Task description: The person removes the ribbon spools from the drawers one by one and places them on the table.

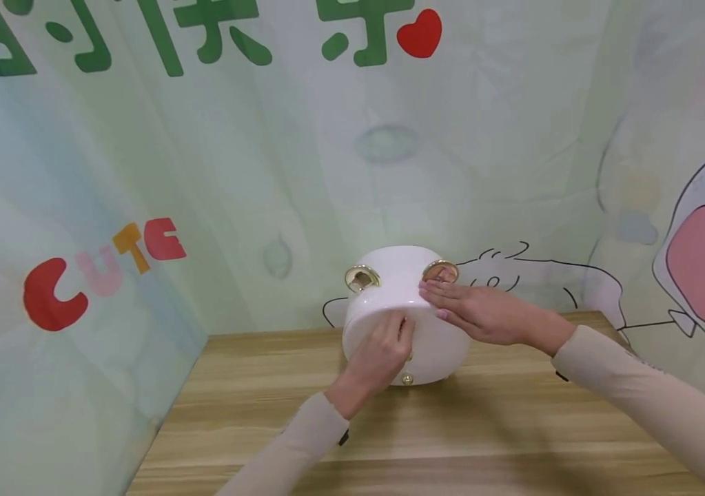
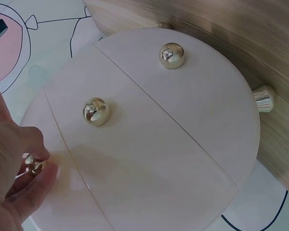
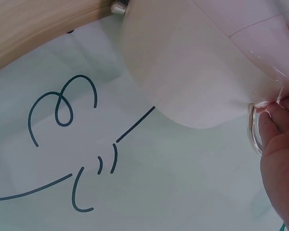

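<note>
A white, drum-shaped drawer box (image 1: 398,282) with two gold-rimmed ears (image 1: 361,278) stands on a wooden table. Seams split its round front (image 2: 149,144) into three drawer fronts, each with a gold knob. My left hand (image 1: 382,350) pinches the top drawer knob (image 2: 34,164) between thumb and fingers. The middle knob (image 2: 96,111) and the bottom knob (image 2: 172,55) are untouched. Fingers extended, my right hand (image 1: 488,313) rests on the top of the box beside the right ear (image 1: 441,271). All drawer fronts look flush.
The wooden tabletop (image 1: 253,413) spreads around the box. Behind it hangs a pale green printed backdrop (image 1: 302,172) with cartoon lines and coloured letters. Short gold feet (image 2: 264,98) hold the box off the wood.
</note>
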`<action>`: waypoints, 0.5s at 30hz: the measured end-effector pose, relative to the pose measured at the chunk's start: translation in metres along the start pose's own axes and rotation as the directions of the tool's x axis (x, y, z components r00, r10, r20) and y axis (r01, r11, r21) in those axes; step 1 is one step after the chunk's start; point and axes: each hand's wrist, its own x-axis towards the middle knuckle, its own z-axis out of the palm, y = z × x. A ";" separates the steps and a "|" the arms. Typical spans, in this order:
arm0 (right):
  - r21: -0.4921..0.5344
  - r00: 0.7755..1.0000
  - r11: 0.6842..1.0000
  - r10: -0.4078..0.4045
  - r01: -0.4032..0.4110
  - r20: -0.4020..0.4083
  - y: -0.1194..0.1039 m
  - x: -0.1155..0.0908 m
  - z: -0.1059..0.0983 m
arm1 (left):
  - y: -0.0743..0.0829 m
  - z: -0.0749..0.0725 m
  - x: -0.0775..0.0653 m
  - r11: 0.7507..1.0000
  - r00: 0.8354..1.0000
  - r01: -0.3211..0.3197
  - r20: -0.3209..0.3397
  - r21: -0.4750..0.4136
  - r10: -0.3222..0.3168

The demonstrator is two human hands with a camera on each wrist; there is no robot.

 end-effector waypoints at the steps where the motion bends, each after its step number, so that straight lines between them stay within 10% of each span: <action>1: -0.004 1.000 1.000 -0.002 0.002 -0.003 0.000 0.000 0.000 | 0.000 0.000 0.000 1.000 1.000 0.001 0.000 -0.002 -0.001; 15: -0.011 1.000 1.000 -0.012 0.012 0.008 -0.001 0.001 0.000 | 0.003 -0.004 -0.001 0.999 0.999 -0.020 -0.048 0.038 0.022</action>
